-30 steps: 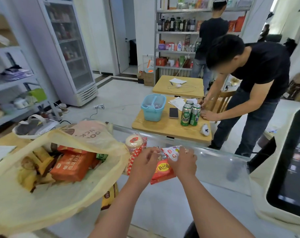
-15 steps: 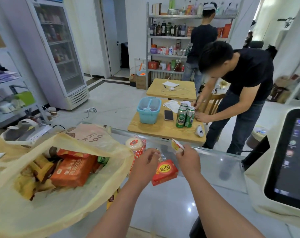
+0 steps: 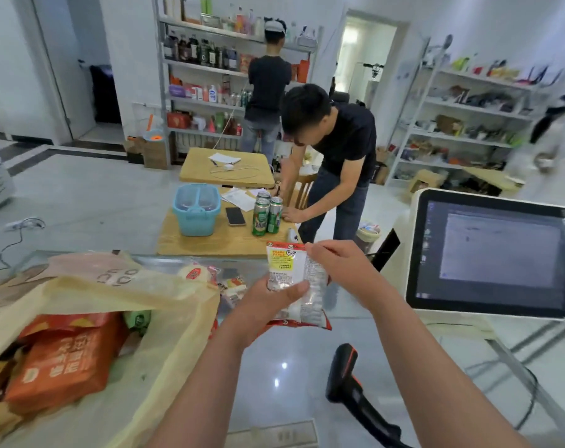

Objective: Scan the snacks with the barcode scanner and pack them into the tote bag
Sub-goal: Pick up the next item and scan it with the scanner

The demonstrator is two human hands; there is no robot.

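gripping the snack packet (image 3: 294, 276) from both sides, the fingers were closed on it: the left hand (image 3: 268, 299) held its lower half with the thumb laid across the face, and the right hand (image 3: 336, 270) pinched its upper right edge. the packet stood upright in the air above the middle of the worktop (image 3: 290, 370), its printed back turned to the camera.

this looked like the step of finding the barcode before scanning. the next move would likely call for one hand to let go, take the barcode scanner (image 3: 347, 376), which lay unheld toward the near edge of the worktop, and aim it at the code.

the tote bag (image 3: 177, 334) gaped at the left edge, with an orange packet (image 3: 64, 363) and others inside. a few more snacks (image 3: 232, 287) lay near the far edge, and a screen (image 3: 494, 253) stood at the right edge.

the held packet showed a yellow label and dense small print, too small to read. the orange packet bore white characters, and the bag's lettering was folded and unreadable.
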